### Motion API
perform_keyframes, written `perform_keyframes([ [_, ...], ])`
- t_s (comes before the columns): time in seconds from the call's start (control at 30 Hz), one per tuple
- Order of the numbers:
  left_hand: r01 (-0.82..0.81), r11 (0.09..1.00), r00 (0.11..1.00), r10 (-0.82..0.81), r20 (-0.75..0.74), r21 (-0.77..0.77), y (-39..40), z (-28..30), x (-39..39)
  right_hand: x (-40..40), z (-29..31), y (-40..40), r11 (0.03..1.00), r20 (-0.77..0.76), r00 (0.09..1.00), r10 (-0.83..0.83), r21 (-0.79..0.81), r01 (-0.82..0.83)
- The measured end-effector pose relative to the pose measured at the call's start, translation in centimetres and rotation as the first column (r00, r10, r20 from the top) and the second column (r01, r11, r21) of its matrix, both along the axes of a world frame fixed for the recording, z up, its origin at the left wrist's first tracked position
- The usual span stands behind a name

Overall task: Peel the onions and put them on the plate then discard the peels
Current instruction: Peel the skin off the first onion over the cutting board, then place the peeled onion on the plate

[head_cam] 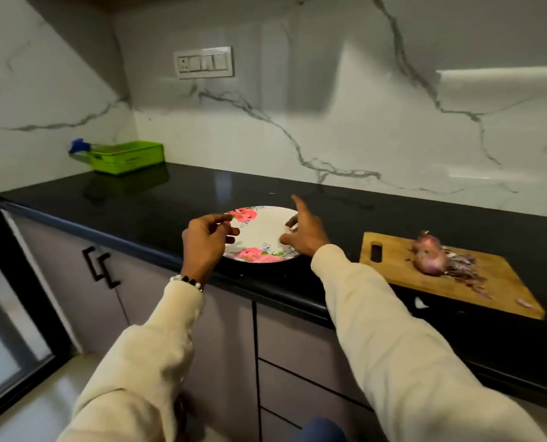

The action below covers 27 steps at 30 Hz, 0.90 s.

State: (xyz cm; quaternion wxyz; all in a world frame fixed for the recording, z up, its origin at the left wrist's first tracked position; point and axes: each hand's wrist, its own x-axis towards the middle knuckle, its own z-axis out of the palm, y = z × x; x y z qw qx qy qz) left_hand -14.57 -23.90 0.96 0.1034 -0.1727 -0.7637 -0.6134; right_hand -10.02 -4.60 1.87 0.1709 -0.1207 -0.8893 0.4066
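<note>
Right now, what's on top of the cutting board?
On the cutting board lies one onion, partly peeled, with loose purple peels scattered beside it toward the right end. Whatever is beneath the onion is hidden. No knife shows there.

A home kitchen. Black tabletop [176,199] over cabinet drawers [297,355], marble-look backsplash [329,122]. A cutting board [402,272] sits near its front edge.

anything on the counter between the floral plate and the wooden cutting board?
Head view: nothing. Only bare black countertop lies between the floral white plate and the wooden cutting board, though the right hand overlaps the plate's right edge.
</note>
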Motion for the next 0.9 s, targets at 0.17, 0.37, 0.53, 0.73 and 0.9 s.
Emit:
perform_keyframes([
  [0.17, 0.020, 1.000, 1.000, -0.020, 0.017, -0.001, 0.9, -0.5, -0.1, -0.1, -0.7, 1.0, 0.999, 0.033, 0.999, 0.039, -0.009, -0.039],
  [0.37, 0.047, 0.994, 0.999, -0.045, -0.018, 0.095, 4.3, 0.0, 1.5, 1.8, 1.6, 3.1, 0.962, -0.203, 0.978, -0.046, -0.273, -0.012],
  [0.53, 0.086, 0.993, 0.994, -0.081, -0.066, 0.077, 8.4, 0.7, 3.4, 7.5, 6.0, 5.9, 0.892, -0.387, 0.904, -0.182, -0.452, -0.014],
  [0.73, 0.248, 0.963, 0.962, -0.233, -0.143, 0.104, 15.8, 1.3, 7.9, 16.0, 6.6, 13.1, 0.905, -0.419, 0.855, -0.305, -0.406, 0.124],
  [0.9, 0.374, 0.927, 0.915, -0.371, -0.155, -0.009, 22.3, 0.6, 11.4, 20.8, 3.8, 19.3, 0.886, -0.280, 0.869, -0.408, -0.352, 0.302],
])
